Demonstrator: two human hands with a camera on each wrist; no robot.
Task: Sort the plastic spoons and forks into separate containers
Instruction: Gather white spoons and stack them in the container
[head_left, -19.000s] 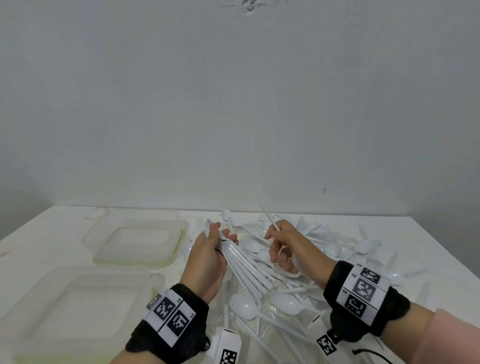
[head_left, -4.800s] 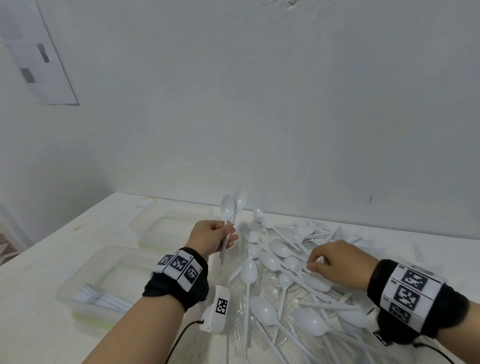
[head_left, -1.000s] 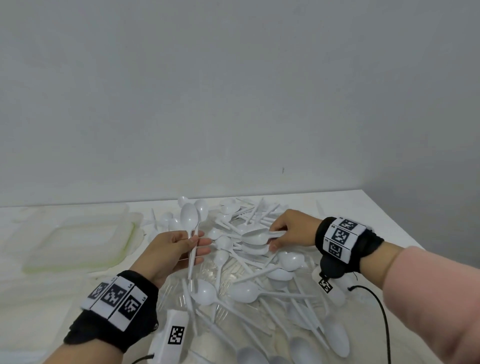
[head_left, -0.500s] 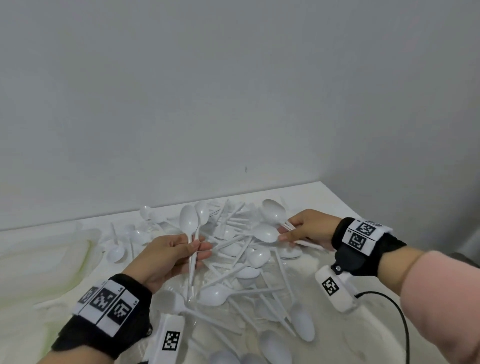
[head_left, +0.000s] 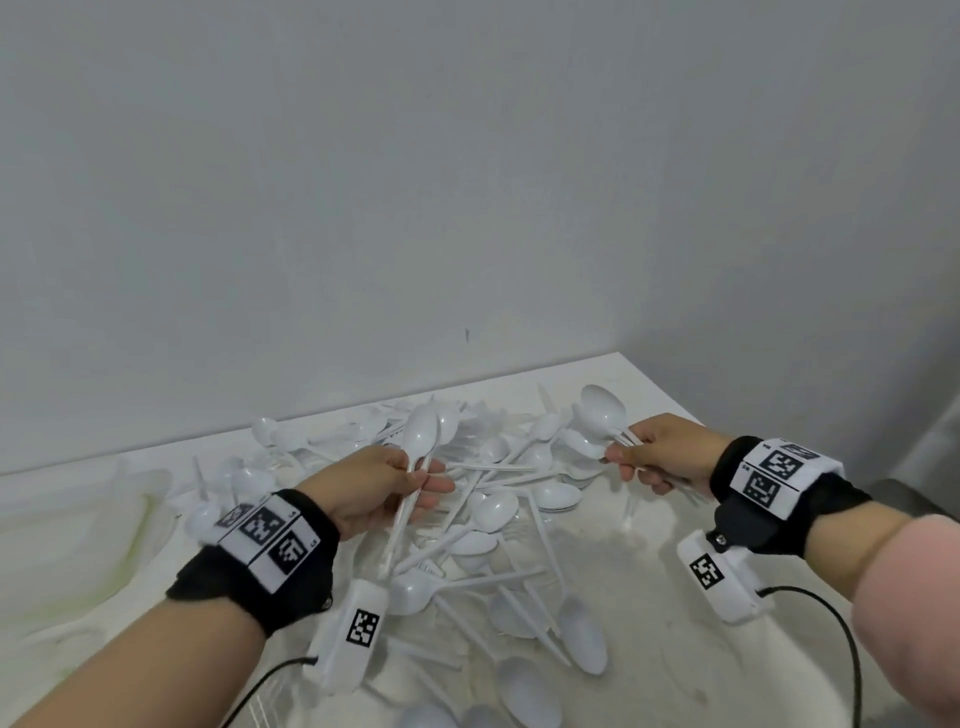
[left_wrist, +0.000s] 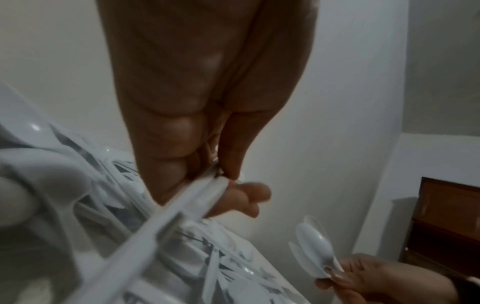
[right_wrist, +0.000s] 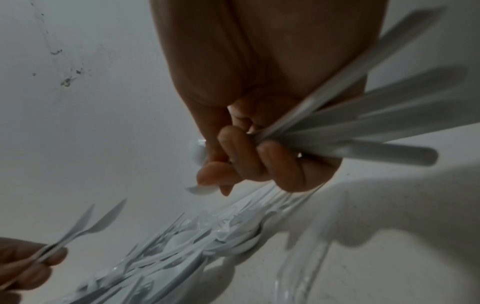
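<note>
Grey walls are meeting at a corner behind a white counter (head_left: 639, 379), where a pile of spoons (head_left: 493, 514) is lying between both hands. Left hand (head_left: 371, 488) is pinching two spoons (head_left: 422, 441) by their handles, bowls pointing up. Right hand (head_left: 670, 457) is curling its fingers (right_wrist: 275, 160) round a bunch of spoons (head_left: 602, 410), raised just above the pile's right edge.

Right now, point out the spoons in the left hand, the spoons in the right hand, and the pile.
left-hand spoons (head_left: 422, 437), head view, front bowl
right-hand spoons (head_left: 602, 409), head view, top bowl
pile (head_left: 496, 512), head view, a loose spoon's bowl
</note>
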